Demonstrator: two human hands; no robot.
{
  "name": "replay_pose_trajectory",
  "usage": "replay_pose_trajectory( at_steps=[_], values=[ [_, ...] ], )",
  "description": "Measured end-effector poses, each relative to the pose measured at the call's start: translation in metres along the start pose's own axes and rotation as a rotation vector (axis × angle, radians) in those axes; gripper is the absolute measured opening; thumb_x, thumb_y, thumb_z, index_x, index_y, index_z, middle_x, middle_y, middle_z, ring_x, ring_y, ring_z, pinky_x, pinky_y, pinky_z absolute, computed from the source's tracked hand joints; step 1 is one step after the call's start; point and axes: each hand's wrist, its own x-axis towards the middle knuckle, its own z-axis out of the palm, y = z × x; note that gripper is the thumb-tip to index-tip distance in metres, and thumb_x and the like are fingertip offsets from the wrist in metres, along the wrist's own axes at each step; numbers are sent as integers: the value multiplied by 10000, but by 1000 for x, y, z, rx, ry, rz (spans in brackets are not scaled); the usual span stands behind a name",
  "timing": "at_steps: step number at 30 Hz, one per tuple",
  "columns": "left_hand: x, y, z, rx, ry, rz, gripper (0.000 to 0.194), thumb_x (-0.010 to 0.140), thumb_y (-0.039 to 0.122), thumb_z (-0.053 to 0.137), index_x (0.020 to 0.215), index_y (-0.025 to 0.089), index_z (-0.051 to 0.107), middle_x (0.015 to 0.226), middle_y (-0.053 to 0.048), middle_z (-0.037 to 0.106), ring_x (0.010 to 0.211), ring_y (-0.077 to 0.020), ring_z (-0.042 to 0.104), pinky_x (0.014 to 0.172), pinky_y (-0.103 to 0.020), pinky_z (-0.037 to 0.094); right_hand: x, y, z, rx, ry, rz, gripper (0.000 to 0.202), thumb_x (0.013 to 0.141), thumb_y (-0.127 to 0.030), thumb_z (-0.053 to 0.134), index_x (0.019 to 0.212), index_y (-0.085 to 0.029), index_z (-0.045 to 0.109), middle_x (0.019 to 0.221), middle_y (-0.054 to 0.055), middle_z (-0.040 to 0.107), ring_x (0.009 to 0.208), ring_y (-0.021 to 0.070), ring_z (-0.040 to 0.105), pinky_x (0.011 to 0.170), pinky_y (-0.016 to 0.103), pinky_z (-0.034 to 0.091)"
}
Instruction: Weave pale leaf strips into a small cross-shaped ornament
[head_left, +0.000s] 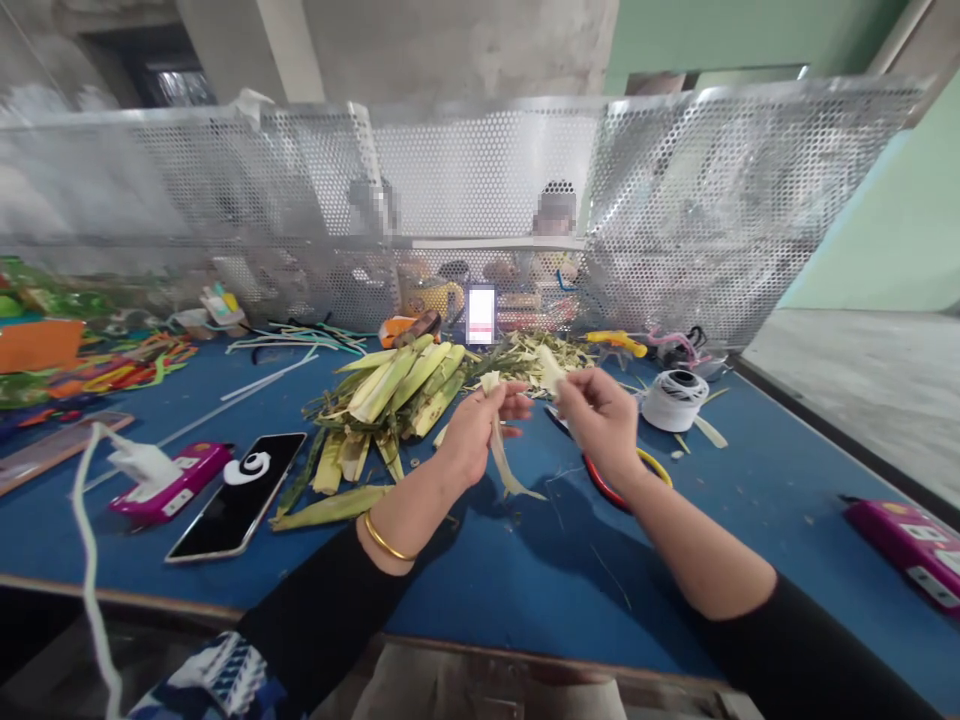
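My left hand (474, 430) pinches a pale corn husk strip (504, 465), whose thin end hangs down below the fingers. A short pale piece of husk (550, 370) sticks up from the closed fingertips of my right hand (601, 415). The two hands are a little apart above the table. Left of them lies a heap of green and yellow corn husks (405, 385). Under my right wrist are scissors with red and yellow handles (656, 465), partly hidden. Beyond the hands is a pile of husk scraps (536, 355).
A white spool of cord (673, 402) stands at the right. On the left are a black phone (238, 500), a purple power strip (176, 485) with a white cable, and colourful strips. Another purple power strip (907, 550) lies far right. A perforated metal screen (480, 180) closes off the back, with people behind.
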Motion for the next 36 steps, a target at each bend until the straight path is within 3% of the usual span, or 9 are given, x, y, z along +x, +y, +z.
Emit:
replay_pose_trajectory(
  at_steps=[2, 4, 10, 20, 25, 27, 31, 33, 36],
  values=[
    [-2, -3, 4, -23, -15, 24, 167, 876, 245, 572, 891, 124, 686, 811, -74, 698, 735, -152, 655, 644, -245, 514, -9, -6, 7, -11, -175, 56, 181, 825, -363, 577, 723, -214, 563, 550, -34, 568, 491, 123, 505, 528, 269, 412],
    [-3, -4, 7, -60, -30, 31, 146, 866, 214, 578, 891, 126, 692, 844, -83, 713, 791, -170, 666, 720, -271, 520, -16, -12, 13, 1, -240, 104, 207, 817, -382, 582, 702, -212, 563, 546, -29, 567, 489, 123, 500, 514, 265, 400],
    [-5, -5, 10, -87, -101, 13, 198, 845, 297, 631, 926, 128, 695, 935, -106, 719, 881, -203, 672, 786, -299, 511, -23, -18, 18, 101, -197, 258, 232, 787, -410, 602, 676, -211, 560, 576, -1, 618, 499, 140, 536, 494, 263, 408],
    [-3, -10, 6, -68, -147, 50, 234, 817, 366, 660, 739, 157, 593, 824, -61, 684, 802, -171, 650, 729, -267, 502, -23, -10, 19, -22, -333, 140, 281, 846, -450, 543, 714, -203, 564, 593, -22, 549, 544, 128, 477, 523, 246, 382],
    [-6, -4, 6, -3, -61, 101, 224, 828, 363, 644, 765, 164, 563, 663, 17, 562, 570, -90, 534, 596, -221, 483, -13, -12, 7, -214, -101, -58, 222, 867, -408, 536, 814, -218, 639, 768, 32, 647, 722, 181, 582, 713, 318, 472],
    [-9, -1, 7, 41, -124, 21, 229, 840, 375, 625, 776, 169, 548, 590, 58, 450, 453, -57, 407, 487, -191, 424, -8, -13, 2, -213, -64, -157, 233, 877, -357, 527, 1029, -232, 652, 948, 67, 681, 875, 209, 618, 822, 364, 482],
    [-12, 1, 6, 62, -282, -193, 293, 854, 448, 585, 770, 178, 507, 547, 93, 287, 391, -33, 208, 371, -138, 213, -3, -16, -1, -109, -243, -263, 378, 911, -277, 460, 1263, -252, 594, 1257, 78, 626, 1175, 224, 565, 1000, 398, 433],
    [-12, 0, 6, 63, -331, -270, 387, 862, 543, 523, 737, 179, 482, 540, 93, 257, 394, -36, 167, 362, -138, 154, -4, -16, 0, -86, -318, -245, 355, 912, -270, 455, 1216, -256, 640, 1145, 60, 681, 1091, 219, 614, 956, 387, 464],
    [-11, -4, 4, 112, -385, -355, 473, 869, 619, 438, 692, 181, 449, 528, 91, 242, 399, -38, 125, 362, -145, 116, -6, -13, 2, -54, -393, -104, 311, 906, -296, 475, 1136, -265, 682, 875, 21, 724, 706, 170, 657, 757, 350, 527]
  ],
)
